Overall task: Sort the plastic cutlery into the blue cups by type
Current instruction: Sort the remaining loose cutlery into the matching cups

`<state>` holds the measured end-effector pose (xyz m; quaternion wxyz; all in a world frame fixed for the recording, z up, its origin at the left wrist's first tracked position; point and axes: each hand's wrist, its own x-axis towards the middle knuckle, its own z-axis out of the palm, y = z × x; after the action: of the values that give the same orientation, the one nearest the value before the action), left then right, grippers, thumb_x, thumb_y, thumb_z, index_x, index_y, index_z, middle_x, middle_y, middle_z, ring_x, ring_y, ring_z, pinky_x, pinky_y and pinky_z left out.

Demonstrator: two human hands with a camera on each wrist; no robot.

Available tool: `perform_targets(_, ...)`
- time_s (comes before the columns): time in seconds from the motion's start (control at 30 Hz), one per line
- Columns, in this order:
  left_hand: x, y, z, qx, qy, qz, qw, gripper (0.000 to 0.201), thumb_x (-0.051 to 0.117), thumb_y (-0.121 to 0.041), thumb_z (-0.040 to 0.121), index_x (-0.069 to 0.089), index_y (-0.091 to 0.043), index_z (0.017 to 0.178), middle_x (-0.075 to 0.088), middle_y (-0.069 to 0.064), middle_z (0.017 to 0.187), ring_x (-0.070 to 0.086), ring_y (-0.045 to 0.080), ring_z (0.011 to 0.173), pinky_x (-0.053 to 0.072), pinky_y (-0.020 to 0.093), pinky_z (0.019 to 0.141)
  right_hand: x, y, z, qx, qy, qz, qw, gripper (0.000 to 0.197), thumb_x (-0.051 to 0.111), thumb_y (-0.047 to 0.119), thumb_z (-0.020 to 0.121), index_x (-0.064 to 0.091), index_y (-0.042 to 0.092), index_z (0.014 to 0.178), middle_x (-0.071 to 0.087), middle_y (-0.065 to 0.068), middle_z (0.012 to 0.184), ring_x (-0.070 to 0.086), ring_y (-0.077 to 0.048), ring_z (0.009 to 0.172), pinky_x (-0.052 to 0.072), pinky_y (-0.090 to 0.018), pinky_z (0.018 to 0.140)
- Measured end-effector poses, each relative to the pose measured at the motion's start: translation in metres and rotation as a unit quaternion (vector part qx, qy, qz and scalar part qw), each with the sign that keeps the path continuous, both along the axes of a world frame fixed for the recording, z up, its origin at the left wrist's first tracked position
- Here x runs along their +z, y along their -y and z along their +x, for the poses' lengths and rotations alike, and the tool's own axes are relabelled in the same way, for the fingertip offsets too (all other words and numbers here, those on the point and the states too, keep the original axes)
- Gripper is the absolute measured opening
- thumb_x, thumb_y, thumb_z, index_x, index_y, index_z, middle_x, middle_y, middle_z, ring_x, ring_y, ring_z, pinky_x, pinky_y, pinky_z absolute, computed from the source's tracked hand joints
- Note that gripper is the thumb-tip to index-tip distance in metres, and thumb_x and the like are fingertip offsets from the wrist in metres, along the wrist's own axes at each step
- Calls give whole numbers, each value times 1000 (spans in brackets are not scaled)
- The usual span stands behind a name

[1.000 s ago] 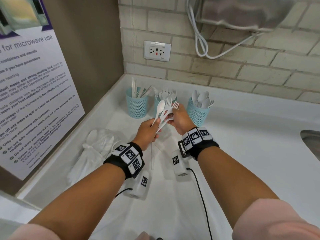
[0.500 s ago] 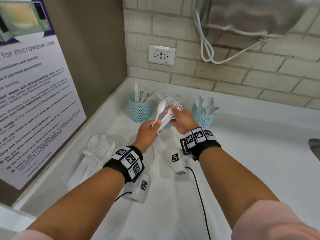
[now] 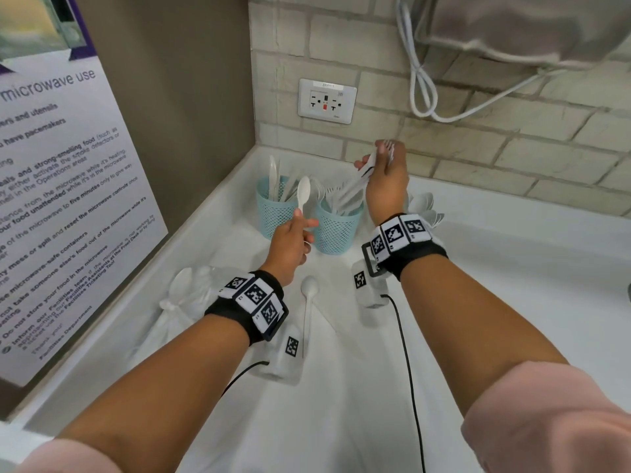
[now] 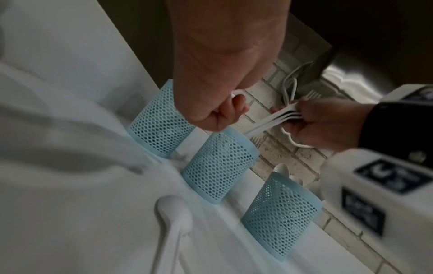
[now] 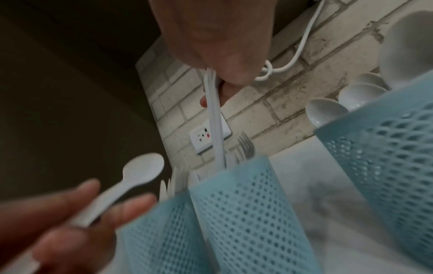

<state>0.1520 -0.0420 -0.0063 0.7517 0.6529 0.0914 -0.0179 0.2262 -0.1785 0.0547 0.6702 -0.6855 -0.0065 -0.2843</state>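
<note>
Head view, centre: a white plastic spoon [image 3: 303, 194] is pinched upright by the left hand [image 3: 290, 245]; a bundle of white plastic forks [image 3: 358, 182] is grasped by the right hand [image 3: 386, 186], handles entering the middle blue mesh cup [image 3: 336, 230]. Left wrist view, right of centre: the forks [image 4: 269, 123] are held above that cup [image 4: 220, 166]. Right wrist view, lower left: the spoon [image 5: 131, 178] is gripped.

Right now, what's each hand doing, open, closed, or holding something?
Left hand: closed, holding one white plastic spoon.
Right hand: closed, holding a bunch of white plastic forks over the middle blue cup.
</note>
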Motion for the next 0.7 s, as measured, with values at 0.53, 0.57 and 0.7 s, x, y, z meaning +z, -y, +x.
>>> perform_targets(0.53, -3, 5, -6, -50, 17, -5, 999, 41, 27, -44, 100, 60, -20, 100, 34, -5, 56, 29, 1, 40, 24, 15, 39, -32, -13, -10, -27, 120, -402, 908, 33, 61, 17, 85, 60, 5, 115, 61, -13, 115, 52, -29, 109, 36, -26, 90)
perform_targets(0.57, -1, 6, -6, -52, 19, -6, 998, 42, 27, -45, 100, 60, -20, 96, 35, -6, 55, 29, 2, 41, 24, 16, 39, -29, -15, -12, -21, 121, -413, 902, 35, 61, 21, 85, 59, 7, 117, 61, -12, 114, 53, -29, 107, 39, -29, 89)
perform_targets(0.7, 9, 10, -7, -68, 31, -5, 997, 43, 32, -47, 99, 61, -18, 87, 35, -8, 52, 29, 3, 41, 24, 16, 40, -16, -20, -21, 80, -2, -374, 924, 46, 58, 34, 90, 48, 18, 131, 60, -1, 94, 55, -13, 78, 46, -26, 76)
